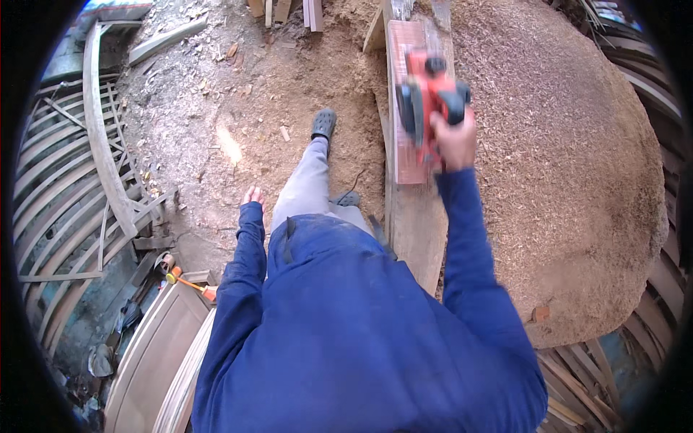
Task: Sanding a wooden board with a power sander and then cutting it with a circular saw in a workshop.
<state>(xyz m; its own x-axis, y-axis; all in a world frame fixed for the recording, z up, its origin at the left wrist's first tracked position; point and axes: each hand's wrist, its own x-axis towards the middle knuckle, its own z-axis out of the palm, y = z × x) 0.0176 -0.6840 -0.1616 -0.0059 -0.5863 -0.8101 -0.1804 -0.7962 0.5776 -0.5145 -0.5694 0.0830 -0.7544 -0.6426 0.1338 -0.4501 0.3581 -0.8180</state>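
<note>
From where I stand, the right hand is wrapped around the rear handle of a red power planer, at the upper right of the frame. The planer sits over a reddish board, which lies lengthwise on a long, worn wooden beam; seen from above, the tool hides the board's middle. The left hand hangs by the thigh, left of the frame's centre, well apart from the tool; only its fingers show beyond the cuff, and I cannot tell whether they hold anything.

With one hand on the handle, I judge that the planer could tip or wander sideways and cut the face unevenly, most likely near either end of the board, where its base loses support. I see no clamp on the board, so a hard push could make it slide or turn on the beam. The tool looks blurred, so a knot or a snag might jerk it in that single grip.

Footing worries me too: a clog stands on ground littered with loose chips, and a slip would throw weight onto the tool. The broad heap of shavings at the right could catch a dropped planer, with its cutter possibly spinning.
</note>
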